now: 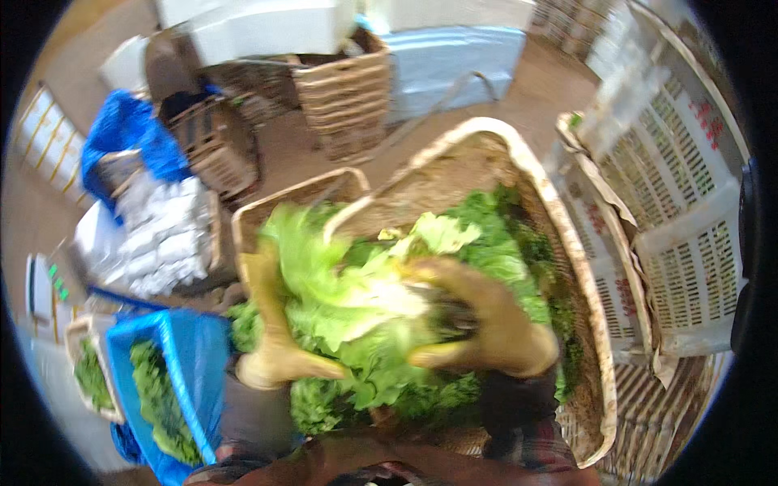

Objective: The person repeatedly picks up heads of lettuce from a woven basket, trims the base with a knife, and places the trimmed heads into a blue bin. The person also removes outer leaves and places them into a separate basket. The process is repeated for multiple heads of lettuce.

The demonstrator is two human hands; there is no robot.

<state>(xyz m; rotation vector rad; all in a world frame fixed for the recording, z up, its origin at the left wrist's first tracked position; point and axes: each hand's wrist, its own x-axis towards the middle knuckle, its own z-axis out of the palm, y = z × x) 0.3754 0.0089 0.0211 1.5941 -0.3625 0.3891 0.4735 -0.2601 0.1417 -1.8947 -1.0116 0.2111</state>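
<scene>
Both my hands wear yellow rubber gloves, blurred by motion. My left hand (274, 344) is at the left of a pale green lettuce (356, 296), fingers stretched upward and thumb spread along its lower side. My right hand (502, 324) curves round the lettuce's right side, with fingertips by the pale middle; what lies in the dark hollow of this hand is unclear. Beneath are more leafy greens (494, 243) in a large, dirt-stained white crate (598, 308). A smaller tan crate (255, 211) adjoins it at the back left, also with greens in it.
Tall perforated pale crates (673, 162) stand on the right. A blue-lined bin (211, 364) and white crate (77, 340) hold greens at lower left. Stacked tan crates (340, 97), white boxes (259, 32), a blue tarp (121, 138) and white packs (162, 235) are farther back.
</scene>
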